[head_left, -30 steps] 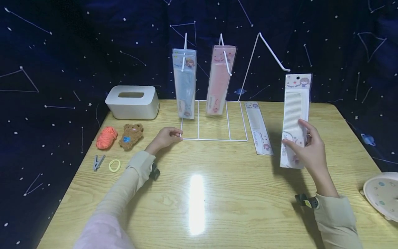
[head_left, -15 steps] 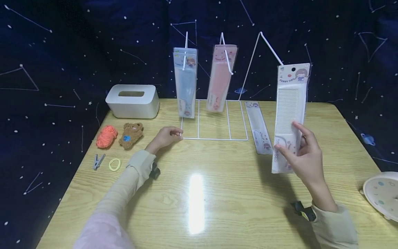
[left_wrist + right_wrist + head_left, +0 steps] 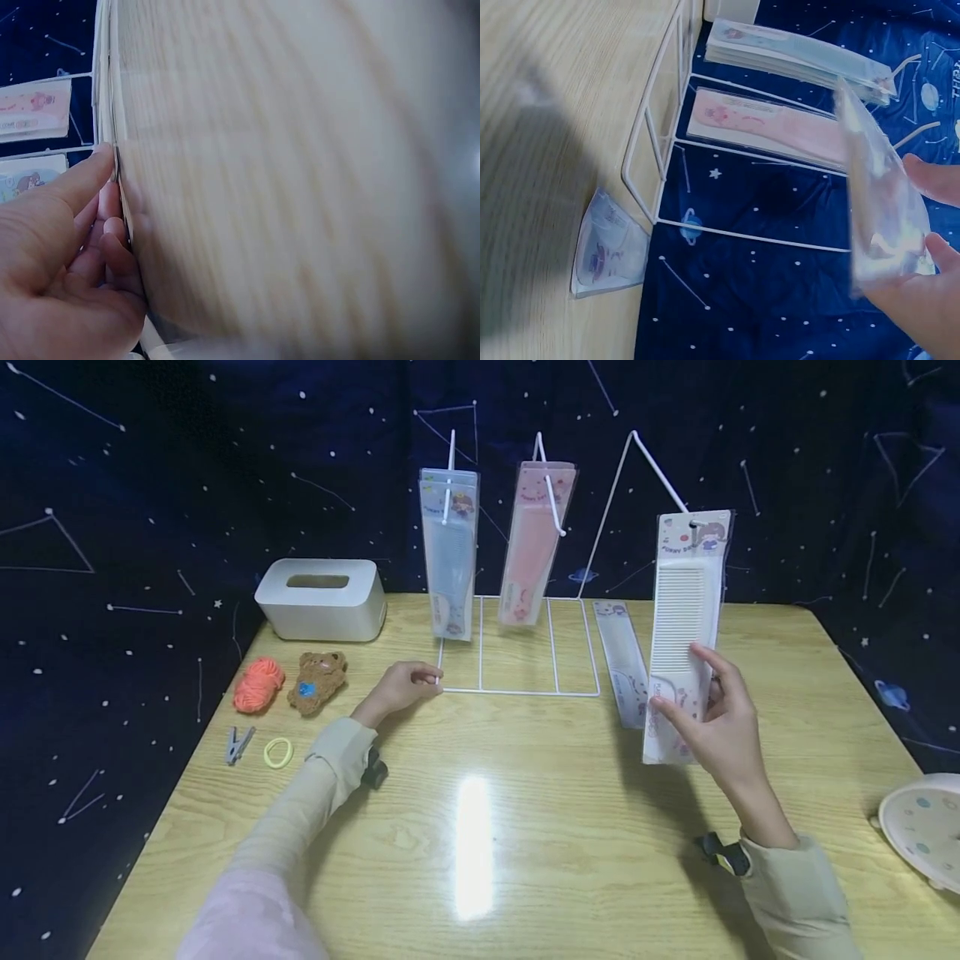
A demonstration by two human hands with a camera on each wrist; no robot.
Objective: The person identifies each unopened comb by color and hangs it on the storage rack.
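Observation:
My right hand [image 3: 726, 731] grips a packaged white comb [image 3: 678, 618] by its lower half, thumb on the front, and holds it upright above the table. The package's top is at the tip of the right-hand hook [image 3: 658, 470] of a white wire rack [image 3: 517, 692], and a bit of white hook shows at the hanging hole. At the rack's front left corner, my left hand [image 3: 397, 695] pinches the base wire. Packaged blue combs [image 3: 450, 556] hang on the left hook and packaged pink combs [image 3: 531, 547] on the middle one. Another packaged white comb [image 3: 617, 647] lies right of the rack.
Along the table's left side are a white tissue box [image 3: 322, 602], orange yarn [image 3: 258, 685], a brown toy bear [image 3: 318, 683], a grey clip [image 3: 239, 746] and a yellow hair tie [image 3: 278, 752]. A round clock [image 3: 922, 827] stands at the right edge.
My right hand has moved left with the white comb, bringing the package's top to the right hook's tip. The left hand has stayed on the rack's corner.

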